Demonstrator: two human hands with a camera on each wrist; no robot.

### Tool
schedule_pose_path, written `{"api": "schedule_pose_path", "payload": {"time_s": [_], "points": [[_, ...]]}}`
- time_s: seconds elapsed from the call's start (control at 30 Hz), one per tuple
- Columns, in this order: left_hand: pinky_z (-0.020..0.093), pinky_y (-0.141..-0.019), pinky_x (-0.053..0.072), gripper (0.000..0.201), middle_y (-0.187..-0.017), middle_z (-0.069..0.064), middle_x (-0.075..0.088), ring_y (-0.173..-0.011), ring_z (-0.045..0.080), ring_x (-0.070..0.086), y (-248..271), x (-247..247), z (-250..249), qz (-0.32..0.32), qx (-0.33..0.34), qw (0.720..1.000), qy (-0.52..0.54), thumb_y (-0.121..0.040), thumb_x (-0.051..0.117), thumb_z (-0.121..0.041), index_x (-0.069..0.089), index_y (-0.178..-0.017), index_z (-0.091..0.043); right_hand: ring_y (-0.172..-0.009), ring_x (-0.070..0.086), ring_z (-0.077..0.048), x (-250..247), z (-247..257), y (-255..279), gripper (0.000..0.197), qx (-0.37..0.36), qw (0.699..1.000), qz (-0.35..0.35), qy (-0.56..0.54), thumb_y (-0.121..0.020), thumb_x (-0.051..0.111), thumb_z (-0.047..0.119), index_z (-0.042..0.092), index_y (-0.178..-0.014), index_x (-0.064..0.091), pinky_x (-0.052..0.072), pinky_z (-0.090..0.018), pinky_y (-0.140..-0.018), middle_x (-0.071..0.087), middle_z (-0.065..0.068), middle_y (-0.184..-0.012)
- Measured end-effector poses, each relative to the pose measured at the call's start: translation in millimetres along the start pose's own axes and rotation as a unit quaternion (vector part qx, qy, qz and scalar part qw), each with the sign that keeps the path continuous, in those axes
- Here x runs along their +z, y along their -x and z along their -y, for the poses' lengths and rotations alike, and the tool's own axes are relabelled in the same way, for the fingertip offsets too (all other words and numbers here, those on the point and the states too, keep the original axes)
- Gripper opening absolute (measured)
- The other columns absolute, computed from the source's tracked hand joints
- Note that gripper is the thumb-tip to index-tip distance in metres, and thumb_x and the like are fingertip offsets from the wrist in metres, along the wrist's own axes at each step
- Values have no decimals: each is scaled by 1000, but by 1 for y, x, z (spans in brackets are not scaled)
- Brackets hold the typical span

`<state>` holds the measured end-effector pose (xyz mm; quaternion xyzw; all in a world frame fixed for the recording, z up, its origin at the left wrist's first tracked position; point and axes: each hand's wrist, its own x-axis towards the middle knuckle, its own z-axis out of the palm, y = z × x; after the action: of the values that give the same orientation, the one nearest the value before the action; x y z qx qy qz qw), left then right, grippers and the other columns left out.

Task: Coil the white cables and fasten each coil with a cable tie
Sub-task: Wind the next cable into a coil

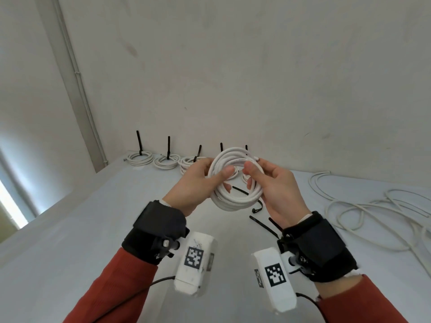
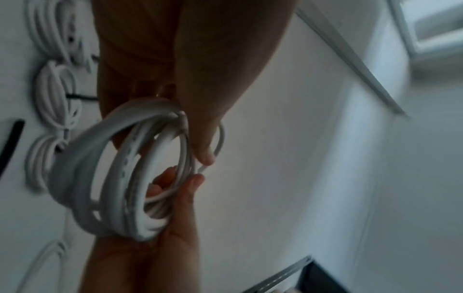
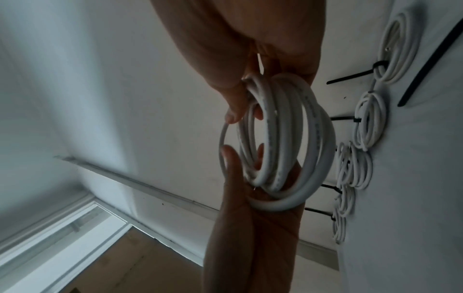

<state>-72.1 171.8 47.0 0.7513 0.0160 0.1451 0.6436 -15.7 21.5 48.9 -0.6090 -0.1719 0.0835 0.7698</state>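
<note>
I hold a white cable coil (image 1: pixel 233 201) upright above the table, at the centre of the head view. My left hand (image 1: pixel 217 176) grips its left side, thumb across the front. The right side sits in my right hand (image 1: pixel 250 174), thumb and fingers curled round the strands. The left wrist view has the coil (image 2: pixel 82 158) between my left hand (image 2: pixel 195 142) above and my right hand (image 2: pixel 180 190) below. In the right wrist view the coil (image 3: pixel 318 138) hangs from my right hand (image 3: pixel 240 107). Loose black cable ties (image 1: pixel 261 223) lie on the table under the coil.
Several tied coils (image 1: pixel 140 159) sit in a row along the wall, their black tie tails sticking up. A loose white cable (image 1: pixel 373 210) sprawls over the right of the grey table (image 1: pixel 93 229). The table's left edge drops off near a window.
</note>
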Motion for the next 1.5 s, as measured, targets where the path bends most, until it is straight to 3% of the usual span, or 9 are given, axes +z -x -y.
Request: {"api": "schedule_pose_path", "payload": {"time_s": [0.1, 0.3, 0.47, 0.6, 0.87, 1.0, 1.17, 1.37, 1.5], "points": [[29, -67, 49, 39, -67, -4, 58, -64, 17, 60, 0, -5, -4, 58, -30, 991, 120, -83, 54, -44, 60, -98, -8, -63, 46, -16, -1, 6, 1, 7, 2, 999, 30, -11, -81, 69, 18, 20, -79, 75, 41, -30, -68, 55, -14, -78], [27, -71, 54, 57, -53, -3, 47, -53, 12, 56, -2, -3, -6, 108, -80, 957, 256, -80, 45, -52, 59, -103, -2, -57, 45, -14, -4, 11, -1, 30, 1, 999, 45, -21, -72, 70, 32, 11, -93, 72, 44, -22, -57, 62, -4, -73], [25, -59, 51, 59, -46, -4, 32, -41, 10, 41, -2, 9, -4, 85, -95, 945, 301, -78, 38, -63, 56, -80, -7, -54, 42, -13, 0, 10, 2, 38, -19, 999, 38, 14, -81, 61, 46, 11, -89, 72, 38, -25, -54, 59, -8, -76], [26, -56, 47, 56, -45, -3, 32, -41, 12, 36, -5, 10, -2, 79, -143, 925, 342, -93, 37, -55, 54, -71, -8, -53, 39, -10, 3, 10, 4, 35, -34, 997, 32, 63, -94, 50, 43, 13, -91, 69, 35, -21, -52, 53, 11, -57], [37, -84, 43, 36, -59, 6, 48, -57, 22, 50, -2, -10, -2, 172, -214, 892, 359, -85, 47, -36, 57, -78, -2, -52, 38, -10, 4, 15, 7, 25, -27, 998, 27, 48, -101, 45, 26, 17, -92, 66, 34, -22, -49, 50, 3, -65], [35, -91, 39, 35, -61, 3, 50, -65, 21, 54, -1, -6, -3, 210, -233, 893, 322, -87, 52, -41, 57, -78, -7, -44, 30, -11, 1, 17, 4, 35, -23, 999, 0, 39, -103, 39, 33, 9, -92, 61, 26, -24, -43, 40, -2, -59], [31, -74, 43, 41, -56, 1, 45, -60, 19, 52, 0, -1, -5, 207, -244, 904, 283, -87, 47, -47, 51, -68, -11, -38, 31, -7, 3, 14, 5, 42, -21, 996, -7, 88, -102, 29, 45, 10, -104, 53, 28, -21, -39, 38, 2, -58], [34, -79, 43, 39, -66, 6, 53, -68, 23, 55, 2, -4, -9, 192, -217, 924, 250, -88, 43, -39, 59, -89, -3, -40, 29, -8, 0, 15, 3, 29, -64, 990, 10, 129, -101, 45, 33, 12, -79, 43, 27, -21, -39, 33, 6, -54], [34, -80, 43, 46, -56, 4, 49, -57, 20, 56, 2, 7, -7, 176, -212, 928, 251, -88, 45, -43, 64, -82, -2, -44, 29, -12, -4, 16, 1, 28, -35, 996, 2, 88, -98, 49, 24, 13, -73, 42, 23, -23, -41, 36, -1, -58]]}}
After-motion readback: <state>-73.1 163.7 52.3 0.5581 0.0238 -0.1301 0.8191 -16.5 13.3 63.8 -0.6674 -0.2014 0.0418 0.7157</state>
